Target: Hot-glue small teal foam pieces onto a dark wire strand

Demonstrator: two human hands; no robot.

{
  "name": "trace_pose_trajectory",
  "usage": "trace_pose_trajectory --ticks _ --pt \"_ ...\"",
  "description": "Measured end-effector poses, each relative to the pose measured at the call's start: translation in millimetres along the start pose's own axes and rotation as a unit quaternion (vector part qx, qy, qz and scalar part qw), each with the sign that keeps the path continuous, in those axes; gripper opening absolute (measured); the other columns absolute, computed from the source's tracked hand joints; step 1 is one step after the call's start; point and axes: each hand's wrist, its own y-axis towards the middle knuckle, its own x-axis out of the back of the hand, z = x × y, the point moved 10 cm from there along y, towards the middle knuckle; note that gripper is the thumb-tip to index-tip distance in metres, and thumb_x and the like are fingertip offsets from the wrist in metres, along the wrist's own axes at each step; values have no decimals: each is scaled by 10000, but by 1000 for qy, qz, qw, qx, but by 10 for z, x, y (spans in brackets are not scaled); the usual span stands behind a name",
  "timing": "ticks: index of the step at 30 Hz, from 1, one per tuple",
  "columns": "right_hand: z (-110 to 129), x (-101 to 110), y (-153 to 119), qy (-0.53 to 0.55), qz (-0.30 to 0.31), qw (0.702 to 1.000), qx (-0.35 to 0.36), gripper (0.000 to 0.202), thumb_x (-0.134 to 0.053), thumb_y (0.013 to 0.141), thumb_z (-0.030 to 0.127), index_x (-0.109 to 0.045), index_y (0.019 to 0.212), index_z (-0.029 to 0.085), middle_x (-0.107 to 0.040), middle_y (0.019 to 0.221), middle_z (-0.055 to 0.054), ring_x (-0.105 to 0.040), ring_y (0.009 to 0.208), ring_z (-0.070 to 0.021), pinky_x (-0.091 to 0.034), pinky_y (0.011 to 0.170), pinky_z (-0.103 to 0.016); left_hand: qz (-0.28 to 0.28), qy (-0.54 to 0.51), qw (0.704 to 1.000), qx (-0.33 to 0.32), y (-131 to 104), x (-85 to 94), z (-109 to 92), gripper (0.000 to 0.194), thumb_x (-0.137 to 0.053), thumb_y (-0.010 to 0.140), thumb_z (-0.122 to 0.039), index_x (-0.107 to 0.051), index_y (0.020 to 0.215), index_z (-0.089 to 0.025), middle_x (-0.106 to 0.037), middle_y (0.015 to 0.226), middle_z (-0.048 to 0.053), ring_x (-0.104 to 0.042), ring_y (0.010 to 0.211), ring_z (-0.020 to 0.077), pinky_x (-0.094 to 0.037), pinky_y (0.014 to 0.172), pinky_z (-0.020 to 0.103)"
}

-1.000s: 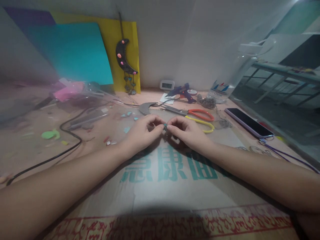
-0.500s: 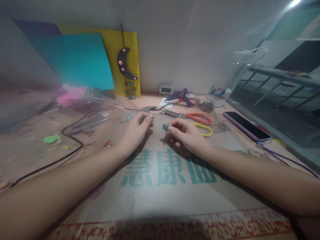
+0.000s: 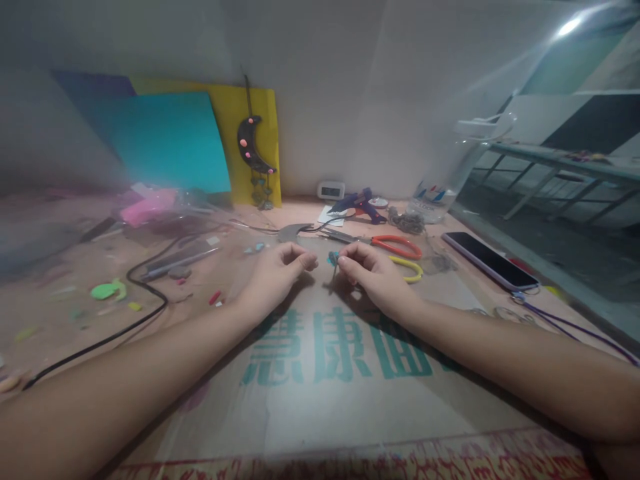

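My right hand (image 3: 373, 273) pinches a small dark and teal piece (image 3: 333, 259) between thumb and fingertips; a thin dark strand hangs below it. The piece is too small to identify further. Facing it, a short gap away, is my left hand (image 3: 285, 270), with thumb and forefinger pressed together. Whatever those left fingers hold, if anything, cannot be made out. Just behind my right hand lie scissors or pliers with an orange handle (image 3: 397, 245) and a yellow handle (image 3: 411, 269). Under both hands is a board (image 3: 310, 413) printed with green characters.
Behind lie a glue gun (image 3: 364, 205), a small digital clock (image 3: 331, 191) and grey string (image 3: 406, 220). A clear jug (image 3: 433, 200) and a phone (image 3: 487, 259) are at right. A dark moon ornament (image 3: 250, 150) hangs at back left. A black cable (image 3: 163, 300) crosses scraps at left.
The view has tilted, so the scene sits slightly lower. My left hand has moved a little to the right, closer to the right hand, which keeps its pinch on the small piece.
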Motion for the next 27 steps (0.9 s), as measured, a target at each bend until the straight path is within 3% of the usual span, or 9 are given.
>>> trace_pose_trajectory --ticks 7,13,19,27 --pt "-4 15 4 6 -7 1000 2 293 -621 817 458 -524 816 181 -489 613 65 -449 513 -72 -357 489 -218 11 -24 1000 11 -25 -51 -12 152 -637 791 -267 -703 886 -169 -736 856 40 -663 763 149 -501 693 248" --pt "-26 30 8 -2 -14 1000 -9 311 -605 821 481 -536 818 177 -497 611 56 -427 502 -71 -329 454 -209 5 16 1000 21 -60 -38 -76 184 -703 731 -331 -644 740 -158 -710 739 13 -632 650 136 -478 610 232" --pt "-38 24 14 2 -11 1000 -14 321 -608 813 495 -530 814 183 -482 582 66 -415 484 -72 -329 456 -214 14 44 999 4 -34 -46 -44 217 -671 753 -375 -649 754 -159 -691 704 14 -613 639 143 -455 601 242" --pt "-62 37 39 -33 -12 999 -6 326 -592 832 494 -547 835 171 -507 615 45 -440 528 -86 -355 505 -222 41 50 996 -60 -2 -136 -96 147 -619 775 -300 -660 786 -159 -707 806 28 -638 769 169 -482 719 266"
